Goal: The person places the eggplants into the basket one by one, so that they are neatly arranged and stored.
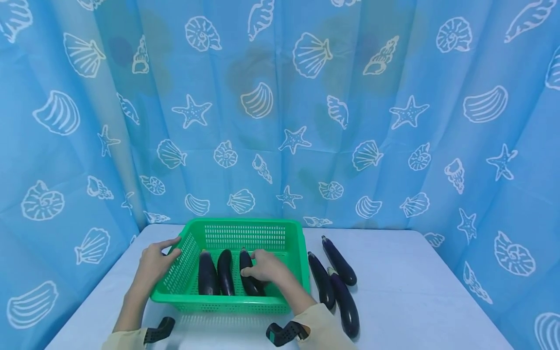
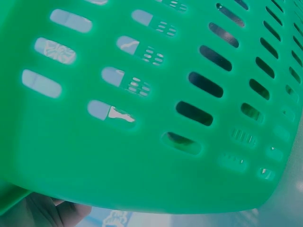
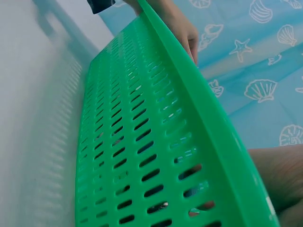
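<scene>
A green plastic basket [image 1: 232, 307] with slotted walls stands on the table. Two dark purple eggplants, a thick one [image 1: 208, 274] and a slimmer one [image 1: 225, 272], lie side by side inside. To their right, my right hand [image 1: 268, 268] reaches over the basket and holds a third eggplant [image 1: 252, 287], which rests inside it; thumb and fingers straddle its upper part. At the basket's left rim, my left hand [image 1: 153, 262] holds the edge between thumb and fingers. Part of that hand [image 2: 45, 210] shows beyond the rim in the left wrist view. The right fingertips are hidden in the right wrist view.
Right of the basket, three more eggplants lie close together on the white table [image 1: 402, 291]: one left [image 1: 321, 281], one at the back [image 1: 340, 261], one in front [image 1: 345, 307]. A blue shell-patterned curtain [image 1: 280, 116] surrounds the table's back and sides.
</scene>
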`<state>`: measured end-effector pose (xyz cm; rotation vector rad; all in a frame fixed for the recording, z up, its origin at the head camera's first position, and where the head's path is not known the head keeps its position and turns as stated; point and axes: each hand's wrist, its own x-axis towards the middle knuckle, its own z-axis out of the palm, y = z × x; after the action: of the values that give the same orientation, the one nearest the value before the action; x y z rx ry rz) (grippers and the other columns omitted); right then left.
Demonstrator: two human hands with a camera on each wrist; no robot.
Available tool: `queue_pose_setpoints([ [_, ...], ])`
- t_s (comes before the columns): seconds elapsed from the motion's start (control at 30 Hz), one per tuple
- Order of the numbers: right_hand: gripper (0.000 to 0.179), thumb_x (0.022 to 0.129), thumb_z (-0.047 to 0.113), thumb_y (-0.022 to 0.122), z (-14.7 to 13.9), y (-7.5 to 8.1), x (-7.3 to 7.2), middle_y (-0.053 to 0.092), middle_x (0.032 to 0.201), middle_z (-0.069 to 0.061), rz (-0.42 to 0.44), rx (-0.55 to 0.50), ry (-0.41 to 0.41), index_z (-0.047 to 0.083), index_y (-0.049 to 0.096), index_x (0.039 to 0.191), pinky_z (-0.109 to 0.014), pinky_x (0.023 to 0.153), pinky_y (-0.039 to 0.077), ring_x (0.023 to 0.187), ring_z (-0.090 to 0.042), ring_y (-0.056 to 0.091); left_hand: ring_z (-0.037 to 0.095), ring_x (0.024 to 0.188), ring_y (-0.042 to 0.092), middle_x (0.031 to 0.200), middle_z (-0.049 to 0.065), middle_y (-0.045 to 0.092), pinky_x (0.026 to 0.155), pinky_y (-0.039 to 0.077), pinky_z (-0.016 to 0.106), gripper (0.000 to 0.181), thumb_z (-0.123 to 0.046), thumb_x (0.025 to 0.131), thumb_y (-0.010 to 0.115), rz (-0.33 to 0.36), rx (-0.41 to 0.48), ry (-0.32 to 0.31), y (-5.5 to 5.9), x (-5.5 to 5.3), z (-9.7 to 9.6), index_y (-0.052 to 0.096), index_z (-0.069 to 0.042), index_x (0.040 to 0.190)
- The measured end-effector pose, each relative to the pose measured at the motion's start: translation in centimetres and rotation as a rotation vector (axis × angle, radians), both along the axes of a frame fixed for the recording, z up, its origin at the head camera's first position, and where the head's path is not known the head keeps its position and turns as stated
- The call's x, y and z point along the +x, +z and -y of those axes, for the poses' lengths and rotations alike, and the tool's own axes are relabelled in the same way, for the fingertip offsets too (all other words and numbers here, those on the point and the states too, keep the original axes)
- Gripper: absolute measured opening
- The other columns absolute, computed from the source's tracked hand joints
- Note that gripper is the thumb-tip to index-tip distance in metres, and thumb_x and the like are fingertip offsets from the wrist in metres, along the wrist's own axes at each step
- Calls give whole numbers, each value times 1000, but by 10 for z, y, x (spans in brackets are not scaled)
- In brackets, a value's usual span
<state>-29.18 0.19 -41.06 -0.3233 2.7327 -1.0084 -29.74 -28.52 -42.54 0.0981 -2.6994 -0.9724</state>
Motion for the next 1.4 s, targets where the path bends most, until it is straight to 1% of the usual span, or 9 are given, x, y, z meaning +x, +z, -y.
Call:
queue_pose_setpoints([
  [0.2, 55, 88, 29, 71, 7, -2, 2, 60, 132, -16, 16, 48, 39, 0, 55, 132, -43, 79, 50, 103, -27, 62, 18, 63, 56, 110, 27, 67, 57, 42, 30, 46, -20, 94, 56, 14, 7, -9, -1, 3, -1, 56, -3, 137],
  [0.37, 54, 88, 29, 71, 12, -1, 3, 60, 132, -14, 25, 78, 42, 1, 57, 132, -44, 85, 51, 112, -29, 62, 19, 68, 58, 119, 29, 64, 58, 42, 29, 46, -20, 94, 56, 8, 5, 1, -2, 4, -1, 56, -3, 136],
  [0.5, 54, 88, 30, 71, 16, 0, 3, 61, 132, -15, 18, 66, 53, 0, 57, 131, -45, 87, 51, 112, -29, 62, 20, 69, 59, 119, 30, 64, 59, 43, 29, 46, -20, 94, 55, 5, -1, 3, -2, 3, -1, 56, -3, 137],
  [0.73, 55, 88, 28, 71, 18, -7, 2, 59, 130, -18, 46, -23, 18, -2, 55, 131, -46, 81, 52, 99, -28, 63, 19, 68, 58, 118, 29, 64, 59, 44, 29, 47, -20, 93, 55, 13, 8, 1, -2, 3, -3, 55, -4, 137],
  [0.83, 55, 88, 28, 72, 18, -10, 1, 60, 129, -17, 50, -35, 12, -1, 55, 131, -45, 79, 52, 90, -25, 62, 19, 69, 58, 121, 29, 63, 60, 43, 29, 47, -21, 93, 55, 12, 3, 2, 0, 3, -3, 55, -4, 137],
  [1.07, 56, 88, 29, 72, 20, -12, -1, 60, 127, -17, 62, -32, 0, 0, 54, 133, -45, 78, 52, 86, -24, 63, 19, 67, 56, 117, 29, 64, 58, 41, 30, 47, -21, 93, 55, 7, -12, 2, 2, 4, -1, 56, -3, 137],
  [1.17, 58, 88, 28, 72, 20, -12, -1, 62, 123, -16, 82, -62, -5, 1, 52, 135, -43, 71, 53, 78, -23, 62, 19, 67, 56, 115, 29, 65, 58, 41, 29, 47, -21, 93, 55, 9, -12, 3, 3, 4, -1, 56, -3, 137],
  [1.23, 59, 88, 28, 72, 20, -13, -1, 64, 114, -15, 89, -82, -5, 2, 51, 136, -41, 66, 53, 72, -23, 61, 19, 68, 57, 116, 29, 65, 58, 42, 29, 47, -21, 94, 55, 10, -12, 3, 4, 4, -1, 56, -3, 137],
  [1.4, 55, 89, 26, 70, 18, -11, 0, 65, 96, -13, 85, -145, -5, 4, 52, 136, -41, 62, 55, 73, -24, 64, 19, 67, 56, 120, 30, 63, 58, 41, 30, 47, -21, 94, 55, 5, -13, -1, 4, 4, -2, 55, -3, 137],
])
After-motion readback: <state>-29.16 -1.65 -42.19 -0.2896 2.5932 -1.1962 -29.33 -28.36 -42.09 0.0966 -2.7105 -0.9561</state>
